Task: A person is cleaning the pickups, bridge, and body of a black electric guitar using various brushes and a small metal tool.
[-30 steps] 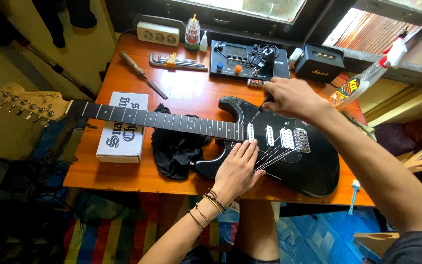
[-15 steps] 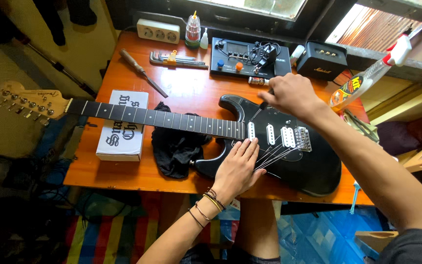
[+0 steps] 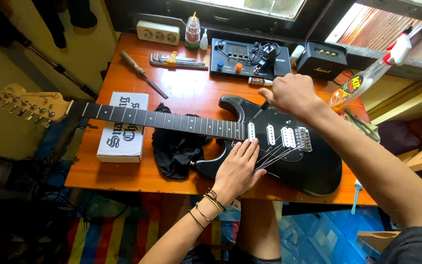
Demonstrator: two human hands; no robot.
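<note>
Right hand seemingly holds a screwdriver over the guitar.

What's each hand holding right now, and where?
Right hand grips a screwdriver by its handle, tip on the guitar pickguard. Left hand holds nothing; it lies flat on the guitar body.

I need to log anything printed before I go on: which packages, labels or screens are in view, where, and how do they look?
White box: flat rectangle, black lettering, under the guitar neck.
Spray bottle: clear, yellow-red label, right table edge.
Black pedal unit: rectangular, small dark screen, table rear.
Small black amp: boxy, gold lettering, rear right.
</note>
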